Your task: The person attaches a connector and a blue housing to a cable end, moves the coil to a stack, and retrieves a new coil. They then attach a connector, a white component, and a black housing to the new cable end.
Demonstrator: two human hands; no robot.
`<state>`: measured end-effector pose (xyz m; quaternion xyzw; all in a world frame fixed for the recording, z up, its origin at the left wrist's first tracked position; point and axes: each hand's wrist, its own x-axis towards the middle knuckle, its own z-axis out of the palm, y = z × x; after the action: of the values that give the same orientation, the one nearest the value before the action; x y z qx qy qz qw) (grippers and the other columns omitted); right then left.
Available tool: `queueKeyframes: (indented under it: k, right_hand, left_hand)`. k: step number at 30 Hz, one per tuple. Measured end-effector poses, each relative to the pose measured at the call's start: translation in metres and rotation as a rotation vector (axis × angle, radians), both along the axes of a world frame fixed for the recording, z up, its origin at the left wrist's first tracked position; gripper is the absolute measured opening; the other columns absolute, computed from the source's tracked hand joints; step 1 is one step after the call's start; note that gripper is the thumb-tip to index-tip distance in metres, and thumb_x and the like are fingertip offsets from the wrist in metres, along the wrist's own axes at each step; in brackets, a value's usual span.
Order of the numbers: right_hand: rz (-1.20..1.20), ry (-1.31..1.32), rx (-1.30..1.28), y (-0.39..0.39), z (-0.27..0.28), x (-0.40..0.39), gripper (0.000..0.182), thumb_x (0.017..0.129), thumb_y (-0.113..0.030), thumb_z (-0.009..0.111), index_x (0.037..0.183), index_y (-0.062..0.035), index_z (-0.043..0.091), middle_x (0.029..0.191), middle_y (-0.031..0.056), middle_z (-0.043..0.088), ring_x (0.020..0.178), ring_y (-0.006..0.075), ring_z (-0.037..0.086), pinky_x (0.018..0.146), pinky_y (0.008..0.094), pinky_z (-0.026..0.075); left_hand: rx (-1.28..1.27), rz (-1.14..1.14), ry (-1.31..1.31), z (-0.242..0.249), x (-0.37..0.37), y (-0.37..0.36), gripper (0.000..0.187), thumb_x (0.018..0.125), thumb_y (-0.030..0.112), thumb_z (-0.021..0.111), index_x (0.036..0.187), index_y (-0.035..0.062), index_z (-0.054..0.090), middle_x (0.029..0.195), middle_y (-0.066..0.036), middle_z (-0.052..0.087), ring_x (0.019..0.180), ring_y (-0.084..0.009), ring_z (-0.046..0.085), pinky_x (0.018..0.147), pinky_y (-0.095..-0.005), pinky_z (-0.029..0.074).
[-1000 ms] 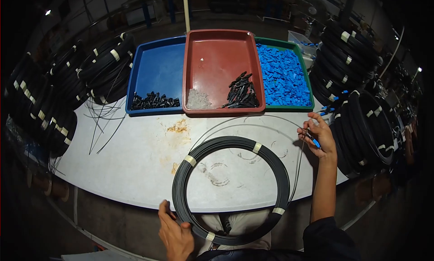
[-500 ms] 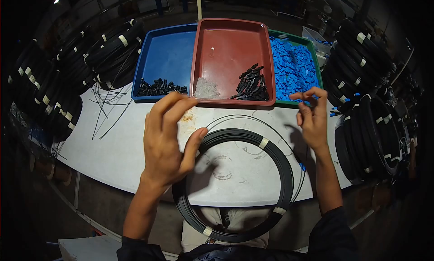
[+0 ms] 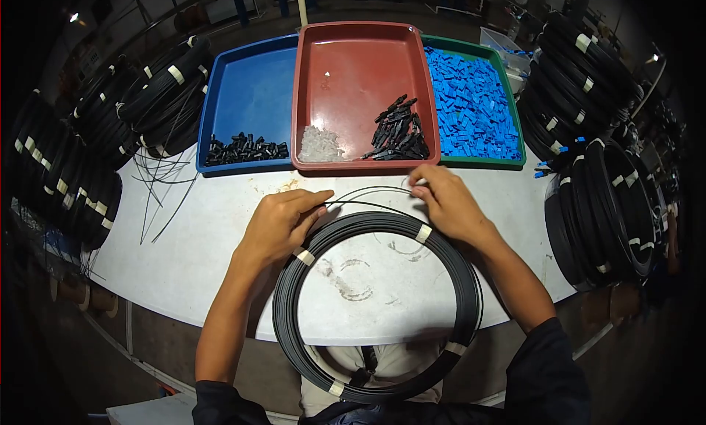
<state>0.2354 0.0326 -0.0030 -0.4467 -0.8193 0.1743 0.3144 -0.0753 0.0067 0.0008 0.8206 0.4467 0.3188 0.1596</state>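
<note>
A coil of black cable [image 3: 467, 278] bound with pale tape lies at the table's front edge, its near part hanging over my lap. Its loose cable end [image 3: 368, 203] arcs above the coil between my hands. My left hand [image 3: 283, 222] is closed at the coil's upper left, thumb and fingers pinching the loose cable. Above the coil's upper right, my right hand [image 3: 452, 204] has its fingertips pinched together at the thin strand. A small pale blur shows at those fingertips, too faint to name.
Behind stand a blue tray [image 3: 250, 94] with black fittings, a red tray [image 3: 360, 64] with clear pieces and black parts, and a green tray [image 3: 521, 142] full of blue connectors. More cable coils [image 3: 66, 167] are stacked left, and others [image 3: 599, 211] right.
Both hands have come down and inward to the loose cable. My right hand has moved left from beside the green tray, and my left hand has closed on the cable.
</note>
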Motion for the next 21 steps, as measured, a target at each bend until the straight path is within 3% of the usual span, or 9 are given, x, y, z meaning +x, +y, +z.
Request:
queueKeyframes:
  k: [1, 4, 8, 11, 13, 14, 16, 21]
  right_hand:
    - [-0.053, -0.087, 0.084, 0.005, -0.008, 0.011, 0.015, 0.090, -0.009, 0.069, 0.099, 0.0002, 0.060, 0.100, 0.0180, 0.065, 0.098, 0.0372, 0.060, 0.087, 0.0451, 0.048]
    - [-0.144, -0.264, -0.144, -0.003, -0.005, 0.025, 0.021, 0.088, -0.014, 0.073, 0.097, 0.0004, 0.059, 0.109, 0.0190, 0.062, 0.101, 0.0363, 0.060, 0.089, 0.0458, 0.046]
    - [-0.130, -0.324, -0.147, -0.011, -0.005, 0.034, 0.019, 0.089, -0.011, 0.071, 0.096, 0.0008, 0.058, 0.101, 0.0187, 0.064, 0.094, 0.0376, 0.062, 0.083, 0.0446, 0.049]
    - [-0.145, -0.175, -0.313, -0.021, 0.008, 0.042, 0.015, 0.091, -0.006, 0.067, 0.102, 0.0020, 0.059, 0.093, 0.0158, 0.068, 0.086, 0.0314, 0.067, 0.076, 0.0388, 0.052]
    - [-0.020, 0.123, -0.387, -0.040, 0.007, 0.050, 0.018, 0.094, -0.001, 0.061, 0.111, 0.0025, 0.061, 0.090, 0.0133, 0.070, 0.084, 0.0233, 0.069, 0.076, 0.0335, 0.053]
    - [-0.071, 0.167, -0.524, -0.051, 0.010, 0.053, 0.025, 0.095, 0.001, 0.058, 0.119, 0.0022, 0.063, 0.098, 0.0115, 0.072, 0.091, 0.0166, 0.068, 0.081, 0.0302, 0.053]
    - [-0.111, 0.289, -0.676, -0.074, 0.006, 0.059, 0.027, 0.095, 0.002, 0.056, 0.121, 0.0024, 0.065, 0.102, 0.0111, 0.072, 0.096, 0.0178, 0.068, 0.085, 0.0311, 0.053]
    - [-0.135, 0.422, -0.630, -0.120, -0.001, 0.066, 0.034, 0.097, -0.007, 0.062, 0.130, 0.0014, 0.061, 0.110, 0.0084, 0.068, 0.094, 0.0141, 0.060, 0.088, 0.0262, 0.048]
  left_hand:
    - [0.054, -0.013, -0.002, -0.005, 0.000, 0.003, 0.027, 0.087, 0.008, 0.073, 0.114, 0.0055, 0.076, 0.097, -0.017, 0.072, 0.081, -0.0274, 0.071, 0.074, -0.0351, 0.055]
    - [0.116, -0.017, 0.001, -0.002, 0.005, 0.003, 0.029, 0.082, 0.003, 0.075, 0.111, 0.0042, 0.078, 0.091, -0.012, 0.062, 0.082, -0.0255, 0.065, 0.074, -0.0339, 0.054]
    - [0.095, -0.034, 0.008, -0.004, 0.015, 0.018, 0.029, 0.080, 0.004, 0.078, 0.109, 0.0061, 0.078, 0.090, -0.011, 0.062, 0.081, -0.0244, 0.065, 0.072, -0.0350, 0.053]
    - [0.148, -0.059, 0.013, 0.002, 0.030, 0.025, 0.023, 0.076, 0.005, 0.080, 0.100, 0.0041, 0.079, 0.085, -0.010, 0.065, 0.077, -0.0243, 0.066, 0.070, -0.0352, 0.054]
    - [0.165, -0.071, -0.002, 0.002, 0.030, 0.027, 0.022, 0.076, 0.006, 0.081, 0.097, 0.0037, 0.079, 0.083, -0.010, 0.064, 0.076, -0.0241, 0.066, 0.069, -0.0351, 0.053]
    - [0.180, -0.077, -0.021, 0.001, 0.031, 0.028, 0.020, 0.075, 0.007, 0.082, 0.095, 0.0032, 0.080, 0.080, -0.009, 0.064, 0.075, -0.0240, 0.066, 0.068, -0.0350, 0.053]
    - [0.177, -0.072, -0.041, -0.002, 0.026, 0.025, 0.019, 0.074, 0.007, 0.083, 0.093, 0.0026, 0.080, 0.077, -0.009, 0.064, 0.073, -0.0232, 0.066, 0.067, -0.0341, 0.052]
    - [-0.092, -0.001, -0.103, -0.011, 0.005, 0.007, 0.020, 0.079, 0.007, 0.081, 0.098, 0.0017, 0.080, 0.083, -0.010, 0.069, 0.076, -0.0200, 0.067, 0.069, -0.0312, 0.053]
